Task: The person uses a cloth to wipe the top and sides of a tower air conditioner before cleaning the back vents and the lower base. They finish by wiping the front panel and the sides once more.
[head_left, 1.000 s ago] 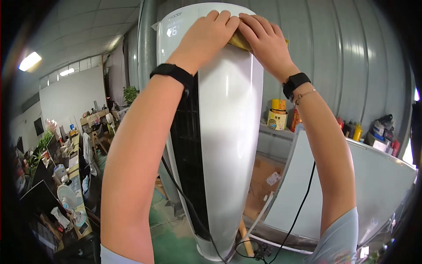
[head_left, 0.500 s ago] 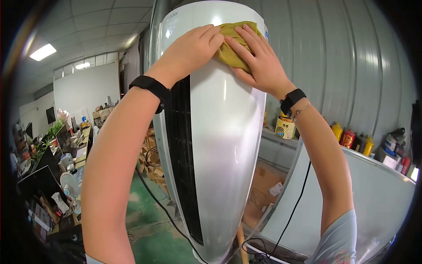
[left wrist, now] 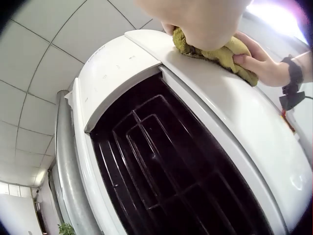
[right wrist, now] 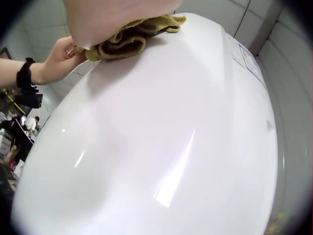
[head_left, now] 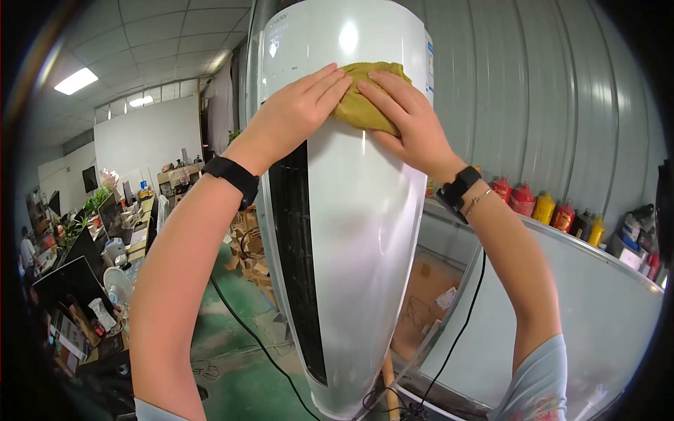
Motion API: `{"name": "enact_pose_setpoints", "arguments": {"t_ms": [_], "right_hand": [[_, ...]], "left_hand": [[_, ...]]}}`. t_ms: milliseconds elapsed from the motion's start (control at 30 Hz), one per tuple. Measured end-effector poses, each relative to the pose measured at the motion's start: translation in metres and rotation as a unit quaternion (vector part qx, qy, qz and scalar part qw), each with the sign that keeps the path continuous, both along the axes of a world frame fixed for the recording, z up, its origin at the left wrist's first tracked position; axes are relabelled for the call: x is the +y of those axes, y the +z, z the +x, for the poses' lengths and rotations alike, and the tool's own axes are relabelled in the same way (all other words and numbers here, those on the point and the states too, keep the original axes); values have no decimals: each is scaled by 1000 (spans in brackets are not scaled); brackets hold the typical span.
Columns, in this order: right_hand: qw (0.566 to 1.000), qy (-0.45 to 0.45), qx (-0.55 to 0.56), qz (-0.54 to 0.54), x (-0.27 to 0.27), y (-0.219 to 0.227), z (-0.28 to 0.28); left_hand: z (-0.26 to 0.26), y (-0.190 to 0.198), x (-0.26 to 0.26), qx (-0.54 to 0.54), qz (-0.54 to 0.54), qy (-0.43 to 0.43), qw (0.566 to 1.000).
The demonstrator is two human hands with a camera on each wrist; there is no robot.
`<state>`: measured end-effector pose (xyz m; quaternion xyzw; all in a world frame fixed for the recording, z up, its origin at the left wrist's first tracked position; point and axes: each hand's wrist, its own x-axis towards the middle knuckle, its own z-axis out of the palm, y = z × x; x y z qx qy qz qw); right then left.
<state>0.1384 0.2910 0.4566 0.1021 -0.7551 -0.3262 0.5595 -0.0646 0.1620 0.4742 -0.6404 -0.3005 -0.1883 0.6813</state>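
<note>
A tall white floor-standing air conditioner (head_left: 361, 203) with a dark louvred strip fills the middle of the head view. Against its upper front lies a bunched olive-yellow cloth (head_left: 368, 105). My right hand (head_left: 414, 130) presses the cloth on the curved panel with fingers stretched over it. At the cloth's left edge, my left hand (head_left: 291, 116) pinches it between thumb and fingers, as the right wrist view shows. Folds of the cloth (right wrist: 122, 46) stick out below my right hand there. From the left wrist, the dark louvre grille (left wrist: 166, 156) shows below the hands.
Several red and yellow bottles (head_left: 544, 208) line a ledge above a white board (head_left: 547, 295) at right. A black cable (head_left: 249, 333) crosses the green floor. Cluttered desks with a small fan (head_left: 118, 284) stand at left. A metal pipe (left wrist: 71, 161) runs beside the unit.
Both hands have come down from the unit's top edge onto its upper front, bringing the cloth along. The cloth, mostly hidden at first, now shows broadly between them. The head view has shifted slightly.
</note>
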Motion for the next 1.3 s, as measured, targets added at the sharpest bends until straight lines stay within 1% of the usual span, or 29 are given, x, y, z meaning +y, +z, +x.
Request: {"name": "enact_pose_setpoints", "arguments": {"t_ms": [133, 300, 400, 567, 667, 800, 900, 967, 1067, 1100, 1200, 1300], "right_hand": [[999, -21, 8, -30, -2, -23, 2], [997, -36, -11, -62, -10, -58, 9], [996, -32, -10, -83, -14, -74, 8], [994, -44, 5, -99, -18, -96, 6], [994, -51, 12, -96, -20, -109, 5], [994, -62, 19, -89, -19, -132, 3], [993, -67, 10, -98, -19, -157, 3], [992, -69, 9, -105, -20, -178, 3], [993, -62, -4, -103, -21, -212, 4], [991, -79, -18, -106, -20, -226, 6], [988, -109, -57, -97, -19, -273, 13], [982, -147, -83, -86, -23, -326, 19]], "left_hand": [[1, -12, 0, 9, -20, -10, 1000], [0, -39, -6, 21, -71, -24, 997], [2, -55, -8, 1, -85, -37, 996], [4, -81, -2, -38, -76, -69, 994], [10, -97, -3, -91, -117, -108, 983], [9, -123, -2, -117, -152, -133, 972], [4, -147, 0, -122, -177, -129, 968], [3, -166, 1, -128, -192, -135, 964], [3, -207, 1, -148, -201, -133, 959], [4, -222, 0, -161, -217, -136, 953], [4, -278, 1, -195, -244, -129, 941], [7, -337, -6, -207, -264, -94, 937]]}}
